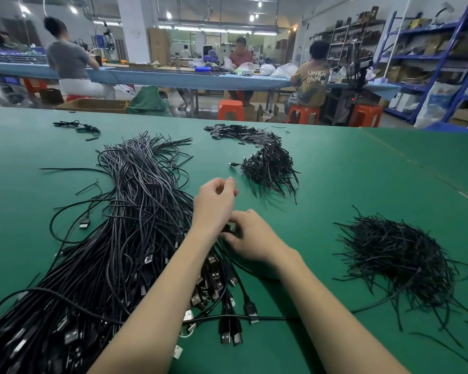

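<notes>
A big bundle of black USB cables (pixel 125 225) lies on the green table (pixel 362 179), plugs toward me. My left hand (pixel 214 203) hovers above the bundle's right edge with fingers curled and thumb against fingertips; whether it pinches anything I cannot tell. My right hand (pixel 250 236) sits just right of it, fingers curled round a small black plug (pixel 229 228) at the bundle's edge.
A pile of short black ties (pixel 397 255) lies at the right. Another small bundle of short cables (pixel 270 168) and a heap of small black pieces (pixel 235 132) lie farther back. People sit at a blue bench behind, with orange stools and shelving.
</notes>
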`<state>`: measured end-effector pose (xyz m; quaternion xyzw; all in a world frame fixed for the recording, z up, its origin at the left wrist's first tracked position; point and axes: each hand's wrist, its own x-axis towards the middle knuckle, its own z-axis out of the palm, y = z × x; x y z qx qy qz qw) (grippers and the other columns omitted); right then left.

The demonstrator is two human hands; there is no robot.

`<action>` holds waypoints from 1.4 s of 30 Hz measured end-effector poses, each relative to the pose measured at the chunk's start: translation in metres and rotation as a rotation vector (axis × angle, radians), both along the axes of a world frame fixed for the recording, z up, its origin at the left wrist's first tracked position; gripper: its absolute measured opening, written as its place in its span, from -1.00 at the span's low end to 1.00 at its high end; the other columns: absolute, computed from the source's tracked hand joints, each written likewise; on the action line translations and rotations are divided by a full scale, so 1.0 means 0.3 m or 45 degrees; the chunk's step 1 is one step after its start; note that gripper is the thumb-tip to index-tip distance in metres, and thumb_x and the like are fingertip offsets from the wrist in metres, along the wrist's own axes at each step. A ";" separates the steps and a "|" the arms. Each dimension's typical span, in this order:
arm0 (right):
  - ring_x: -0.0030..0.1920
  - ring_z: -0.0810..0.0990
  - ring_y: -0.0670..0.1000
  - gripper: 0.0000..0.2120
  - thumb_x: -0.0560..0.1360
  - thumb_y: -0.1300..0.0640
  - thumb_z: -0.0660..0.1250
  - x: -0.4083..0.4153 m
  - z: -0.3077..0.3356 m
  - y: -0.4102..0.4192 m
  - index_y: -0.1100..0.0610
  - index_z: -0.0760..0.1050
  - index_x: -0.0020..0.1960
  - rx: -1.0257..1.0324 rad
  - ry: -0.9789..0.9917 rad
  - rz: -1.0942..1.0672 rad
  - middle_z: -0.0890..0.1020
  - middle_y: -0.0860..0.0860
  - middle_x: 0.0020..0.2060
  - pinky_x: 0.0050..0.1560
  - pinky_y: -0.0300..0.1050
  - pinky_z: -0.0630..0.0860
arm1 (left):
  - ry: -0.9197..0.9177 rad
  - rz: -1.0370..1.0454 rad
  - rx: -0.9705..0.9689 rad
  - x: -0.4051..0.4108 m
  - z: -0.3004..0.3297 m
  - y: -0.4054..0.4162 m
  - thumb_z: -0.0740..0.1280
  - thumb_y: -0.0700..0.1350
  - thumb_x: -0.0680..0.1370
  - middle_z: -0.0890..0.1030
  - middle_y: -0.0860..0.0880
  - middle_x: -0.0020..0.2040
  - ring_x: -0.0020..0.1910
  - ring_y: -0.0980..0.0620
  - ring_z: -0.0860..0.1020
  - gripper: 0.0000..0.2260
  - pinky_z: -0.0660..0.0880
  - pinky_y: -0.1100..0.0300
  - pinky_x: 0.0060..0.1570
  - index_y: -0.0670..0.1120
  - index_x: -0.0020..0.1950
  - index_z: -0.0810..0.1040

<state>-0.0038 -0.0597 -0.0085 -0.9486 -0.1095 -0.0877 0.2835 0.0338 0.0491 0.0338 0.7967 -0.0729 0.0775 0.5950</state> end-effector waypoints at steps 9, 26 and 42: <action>-0.21 0.47 -0.23 -0.84 0.50 0.07 0.48 -0.003 0.041 -0.050 -0.11 0.64 0.06 0.207 0.019 -0.181 0.67 -0.21 -0.16 -0.03 -0.16 0.49 | 0.005 0.002 -0.018 0.017 0.015 0.056 0.22 -0.01 0.64 0.63 0.09 -0.10 -0.12 0.08 0.55 -0.79 0.40 0.18 -0.13 0.00 -0.10 0.59; -0.29 0.50 -0.12 -0.76 0.56 0.05 0.44 -0.130 0.323 -0.243 0.25 0.66 -0.05 0.904 -0.128 -0.183 0.60 -0.04 -0.30 -0.20 -0.23 0.48 | -0.386 -0.594 0.467 -0.139 0.069 -0.072 0.08 -0.04 0.71 0.59 0.04 -0.28 -0.22 0.03 0.56 -0.68 0.46 0.05 -0.11 -0.10 -0.16 0.49; 0.24 0.59 0.24 -0.78 0.58 0.34 0.26 -0.064 0.126 -0.045 0.35 0.52 0.21 0.600 0.147 0.043 0.62 0.29 0.17 0.30 0.29 0.46 | 0.032 -0.647 -0.500 -0.151 0.156 -0.079 0.06 -0.05 0.73 0.17 0.12 -0.49 -0.50 0.12 0.11 -0.62 0.04 0.23 -0.46 -0.10 -0.25 0.39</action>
